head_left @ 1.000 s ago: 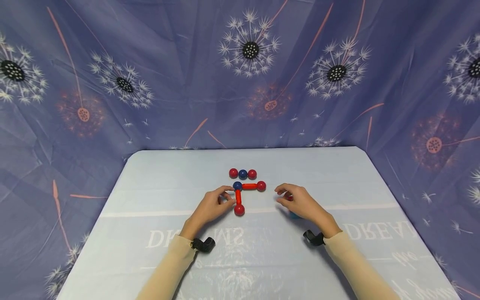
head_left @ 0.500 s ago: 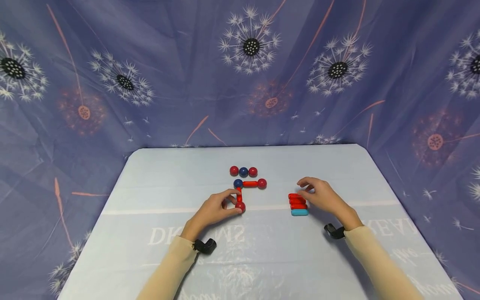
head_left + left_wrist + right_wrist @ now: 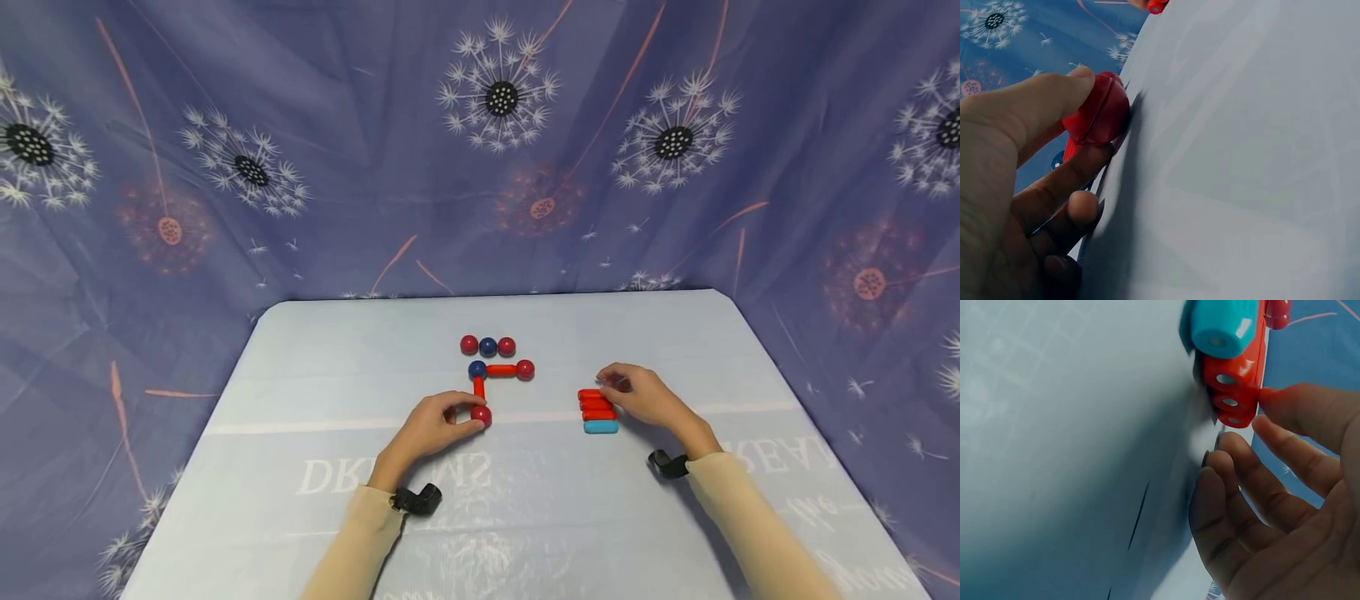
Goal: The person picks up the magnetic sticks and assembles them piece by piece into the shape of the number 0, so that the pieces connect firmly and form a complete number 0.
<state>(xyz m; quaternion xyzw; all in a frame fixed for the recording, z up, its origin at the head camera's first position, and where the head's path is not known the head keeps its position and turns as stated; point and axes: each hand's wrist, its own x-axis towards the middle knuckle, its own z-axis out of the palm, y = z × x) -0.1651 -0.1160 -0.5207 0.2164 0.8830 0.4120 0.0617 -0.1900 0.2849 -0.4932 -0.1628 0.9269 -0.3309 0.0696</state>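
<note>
1. Head view: the lower edge cuts off both sleeves point(image 3: 348, 550) and the near side of the bench point(image 3: 555, 517).
2. The left grip point(image 3: 435, 432) covers part of the front red ball point(image 3: 482, 416) and the near end of the red rod point(image 3: 478, 387) — their joint is hidden.
3. The right grip point(image 3: 641, 396) hides part of the farthest red rod point(image 3: 589, 394); whether it pinches that rod is unclear.
4. Left wrist view: fingers mostly hide the blue ball point(image 3: 1057, 160).
5. Right wrist view: the top edge crops the light-blue rod point(image 3: 1222, 325).
</note>
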